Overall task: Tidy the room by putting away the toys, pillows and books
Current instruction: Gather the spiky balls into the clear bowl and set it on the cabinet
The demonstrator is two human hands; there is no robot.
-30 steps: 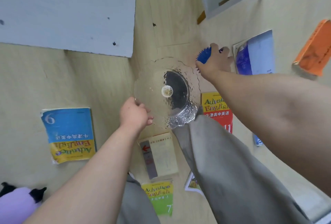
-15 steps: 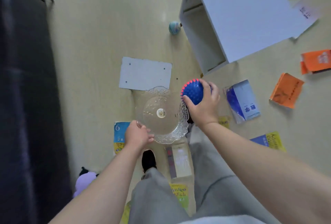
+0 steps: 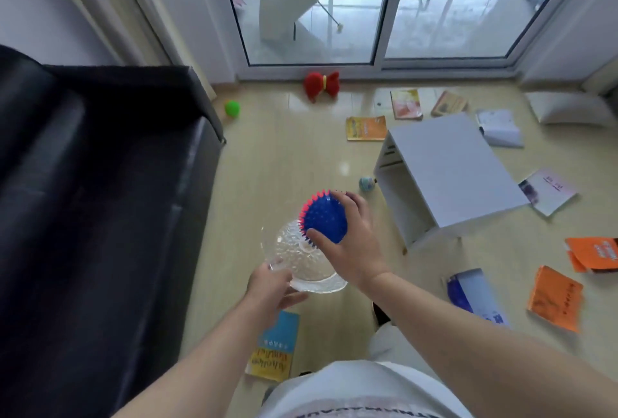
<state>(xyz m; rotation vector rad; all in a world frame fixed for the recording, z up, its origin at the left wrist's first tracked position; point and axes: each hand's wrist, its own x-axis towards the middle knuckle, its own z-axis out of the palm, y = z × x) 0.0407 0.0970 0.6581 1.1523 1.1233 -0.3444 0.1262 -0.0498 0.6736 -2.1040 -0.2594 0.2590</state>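
Blue-and-pink spiked ball (image 3: 326, 217): rubbery plastic, matt, bristly. Clear dimpled bowl (image 3: 287, 247): glass-like, glossy. Pale wood-grain floor (image 3: 284, 156): smooth, reflective. Black sofa (image 3: 100, 183), 9 o'clock: leather-look, faint sheen. Red bow toy (image 3: 321, 84), 12 o'clock: plush cloth.

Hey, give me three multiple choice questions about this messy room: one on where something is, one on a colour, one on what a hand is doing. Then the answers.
1. Where does the green ball lie?
A on a book
B on the floor by the end of the black sofa
C on a pillow

2. What colour is the plush bow by the glass door?
A purple
B white
C red

3. What is the right hand doing?
A gripping the blue spiky ball
B lying flat on the floor
C holding a book

Answers:
1 B: it sits on bare floor at the sofa's corner.
2 C: the bow is red with a yellow knot.
3 A: its fingers curl round the ball, next to the glass bowl that the left hand holds.
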